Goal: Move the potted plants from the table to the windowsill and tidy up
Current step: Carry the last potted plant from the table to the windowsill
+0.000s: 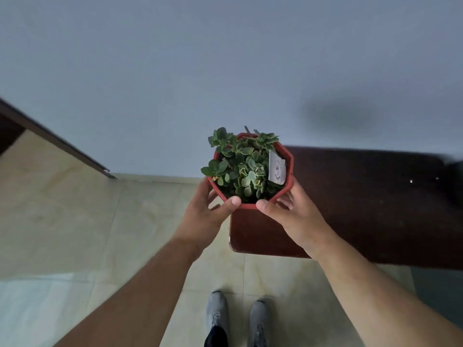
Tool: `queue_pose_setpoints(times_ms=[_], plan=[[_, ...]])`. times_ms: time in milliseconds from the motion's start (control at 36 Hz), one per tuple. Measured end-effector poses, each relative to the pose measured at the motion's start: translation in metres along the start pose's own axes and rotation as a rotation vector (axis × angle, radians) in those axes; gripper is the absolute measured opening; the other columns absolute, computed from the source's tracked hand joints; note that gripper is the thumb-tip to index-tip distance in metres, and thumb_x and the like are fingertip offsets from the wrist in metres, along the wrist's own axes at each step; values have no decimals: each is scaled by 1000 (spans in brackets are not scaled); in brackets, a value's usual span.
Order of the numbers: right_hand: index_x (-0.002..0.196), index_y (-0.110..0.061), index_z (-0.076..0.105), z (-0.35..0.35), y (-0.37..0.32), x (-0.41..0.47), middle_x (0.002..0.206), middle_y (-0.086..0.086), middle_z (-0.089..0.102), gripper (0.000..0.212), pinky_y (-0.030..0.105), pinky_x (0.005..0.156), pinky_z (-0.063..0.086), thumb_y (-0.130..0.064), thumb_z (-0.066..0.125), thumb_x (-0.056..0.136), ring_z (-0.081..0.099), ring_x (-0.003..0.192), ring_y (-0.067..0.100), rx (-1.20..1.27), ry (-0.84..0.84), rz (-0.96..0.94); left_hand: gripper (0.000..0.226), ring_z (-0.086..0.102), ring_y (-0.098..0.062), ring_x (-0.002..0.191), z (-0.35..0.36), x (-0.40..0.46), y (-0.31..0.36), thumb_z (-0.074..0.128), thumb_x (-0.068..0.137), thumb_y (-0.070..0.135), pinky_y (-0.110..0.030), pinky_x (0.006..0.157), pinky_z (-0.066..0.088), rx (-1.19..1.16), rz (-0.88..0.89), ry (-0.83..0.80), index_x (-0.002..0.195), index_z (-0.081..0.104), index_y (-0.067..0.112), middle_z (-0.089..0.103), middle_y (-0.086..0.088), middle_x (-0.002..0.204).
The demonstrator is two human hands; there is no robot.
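Note:
A red eight-sided pot (pixel 288 159) with a green leafy plant (pixel 240 166) and a white paper tag (pixel 276 170) is held up in front of me, above the left end of a dark brown table (pixel 363 204). My left hand (pixel 208 216) grips the pot's left side with the thumb on the near rim. My right hand (pixel 293 214) grips the right side, thumb on the near rim too. The pot's lower body is hidden behind my hands.
A pale blue-grey wall (pixel 225 71) fills the far view. Beige floor tiles (pixel 75 209) lie to the left and below, with my grey shoes (pixel 235 319) near the bottom. A dark door frame (pixel 50 139) runs diagonally at the left.

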State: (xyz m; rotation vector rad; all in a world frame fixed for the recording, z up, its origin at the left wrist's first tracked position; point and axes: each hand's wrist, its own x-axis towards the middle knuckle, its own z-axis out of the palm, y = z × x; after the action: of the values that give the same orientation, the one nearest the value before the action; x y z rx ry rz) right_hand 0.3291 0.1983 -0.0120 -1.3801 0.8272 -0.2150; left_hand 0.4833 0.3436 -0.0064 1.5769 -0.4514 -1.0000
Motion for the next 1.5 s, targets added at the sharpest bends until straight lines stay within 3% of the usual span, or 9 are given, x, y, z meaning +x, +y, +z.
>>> queue_pose_setpoints(times_ms=[139,222,528,778,917,1028,1194,1361,1500], plan=[[143,-42,48,46,-89,-39,132,-20,68,77,31,112,45,-31,88,78,62,122,-2,-91,-165,-83,60,52,12,126,-37,-84,71,78,84,35,-38,111,43,-17,64,205,135,49,46,64,24,133],[138,-49,50,75,-119,-54,134,-18,66,75,40,113,44,-45,89,74,59,129,10,-148,-269,-111,69,49,5,133,-58,-129,94,80,79,46,-48,116,39,-45,86,304,140,47,46,61,24,137],[141,-48,49,236,-183,-120,134,-21,65,76,25,95,51,-47,86,75,60,127,9,-270,-675,-212,74,56,-4,131,-151,-296,115,85,74,41,-26,95,52,-257,198,698,139,51,40,65,13,136],[139,-51,52,408,-187,-182,134,-18,67,80,47,110,49,-60,88,68,63,127,15,-349,-949,-254,71,58,-12,129,-255,-421,88,84,77,30,-19,84,57,-360,254,1008,140,52,30,66,3,135],[138,-49,53,520,-175,-232,133,-19,67,80,40,108,48,-57,89,68,64,126,15,-366,-1065,-255,74,56,-5,131,-333,-500,58,86,65,54,-36,102,53,-324,260,1148,132,57,41,67,15,132],[137,-46,55,594,-168,-269,131,-21,69,73,34,105,48,-47,89,73,64,125,12,-376,-1143,-235,72,57,-10,130,-381,-554,37,86,64,55,-46,108,49,-340,250,1226,130,58,43,68,13,131],[137,-42,56,682,-162,-309,128,-21,69,70,36,105,49,-43,88,75,66,122,12,-429,-1238,-218,62,60,-7,126,-434,-611,18,82,74,37,-35,101,53,-370,269,1348,131,59,33,70,12,127],[136,-38,57,761,-155,-326,123,-23,71,68,30,100,52,-36,88,75,71,112,4,-471,-1322,-195,65,60,-5,125,-485,-643,-2,86,75,36,-27,96,55,-426,277,1441,134,56,35,69,11,129],[138,-40,55,831,-146,-320,124,-23,71,73,25,92,50,-40,90,73,70,115,6,-495,-1373,-168,70,58,-9,128,-539,-656,-19,86,70,47,-40,105,52,-440,239,1492,133,56,38,68,11,131]])
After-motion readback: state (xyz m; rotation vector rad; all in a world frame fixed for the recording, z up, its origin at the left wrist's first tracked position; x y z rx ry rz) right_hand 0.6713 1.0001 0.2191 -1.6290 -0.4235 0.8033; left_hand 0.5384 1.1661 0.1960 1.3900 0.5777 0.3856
